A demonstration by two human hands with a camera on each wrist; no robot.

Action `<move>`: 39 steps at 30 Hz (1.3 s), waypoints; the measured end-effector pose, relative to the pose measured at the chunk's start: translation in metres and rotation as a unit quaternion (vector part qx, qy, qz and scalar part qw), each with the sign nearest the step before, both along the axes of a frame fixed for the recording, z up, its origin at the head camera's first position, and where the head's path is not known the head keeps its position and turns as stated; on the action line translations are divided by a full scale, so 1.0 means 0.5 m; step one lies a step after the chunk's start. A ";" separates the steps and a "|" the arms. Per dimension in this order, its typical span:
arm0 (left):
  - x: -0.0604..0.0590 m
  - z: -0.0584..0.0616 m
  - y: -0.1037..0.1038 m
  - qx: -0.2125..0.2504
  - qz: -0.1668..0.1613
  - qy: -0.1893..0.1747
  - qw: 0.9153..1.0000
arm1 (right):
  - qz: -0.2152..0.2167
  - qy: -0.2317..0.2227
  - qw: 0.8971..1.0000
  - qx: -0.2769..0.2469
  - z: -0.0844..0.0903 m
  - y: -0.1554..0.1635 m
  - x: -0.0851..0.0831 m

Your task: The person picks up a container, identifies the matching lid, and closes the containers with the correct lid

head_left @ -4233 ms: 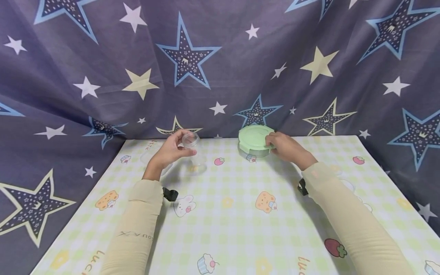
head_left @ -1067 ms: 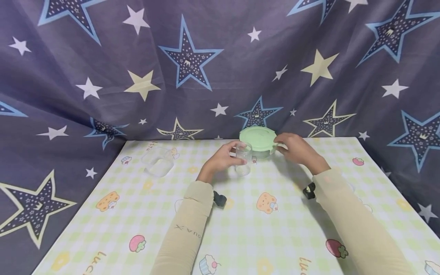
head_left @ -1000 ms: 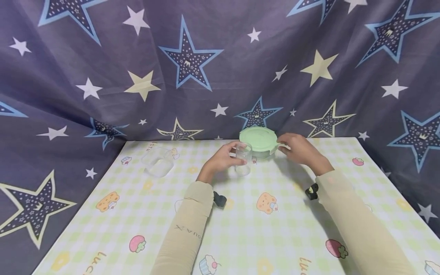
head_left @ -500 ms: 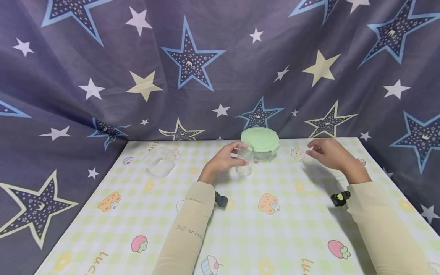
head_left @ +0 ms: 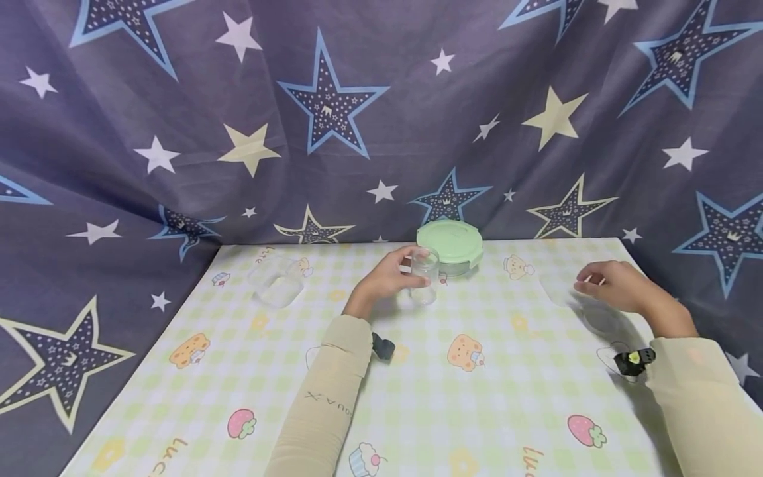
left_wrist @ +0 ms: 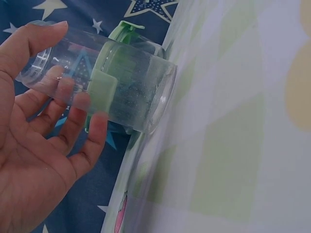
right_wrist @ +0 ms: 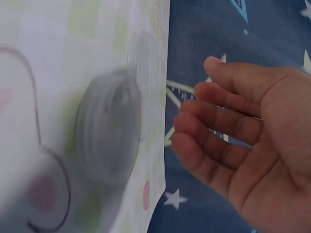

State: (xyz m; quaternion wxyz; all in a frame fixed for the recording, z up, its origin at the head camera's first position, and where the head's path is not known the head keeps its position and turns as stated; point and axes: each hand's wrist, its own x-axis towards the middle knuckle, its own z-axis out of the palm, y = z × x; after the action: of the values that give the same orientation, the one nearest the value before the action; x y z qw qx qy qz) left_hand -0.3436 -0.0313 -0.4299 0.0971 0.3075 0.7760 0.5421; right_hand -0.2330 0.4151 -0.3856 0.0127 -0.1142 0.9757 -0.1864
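- Near the middle of the checked table cover [head_left: 417, 397], a small clear glass jar [head_left: 424, 275] is standing upright, just in front of a round container with a pale green lid [head_left: 450, 246].
- The left hand [head_left: 386, 279] is gripping this jar, with the thumb and fingers curling around its side.
- The right hand [head_left: 614, 286] is hovering at the right side of the table, its fingers relaxed and holding nothing, just above a round clear lid [right_wrist: 109, 127].
- A clear shallow dish [head_left: 275, 281] is lying at the far left.
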 end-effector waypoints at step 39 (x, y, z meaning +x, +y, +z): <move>0.001 -0.001 -0.005 -0.002 -0.006 0.001 1.000 | -0.036 -0.224 0.955 -0.193 -0.061 0.107 0.028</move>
State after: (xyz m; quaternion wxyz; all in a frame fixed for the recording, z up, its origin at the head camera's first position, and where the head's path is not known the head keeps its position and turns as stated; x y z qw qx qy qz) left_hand -0.3429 -0.0339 -0.4303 0.1004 0.3124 0.7751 0.5400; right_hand -0.2192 0.4685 -0.4162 0.2016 -0.0344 0.8967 -0.3927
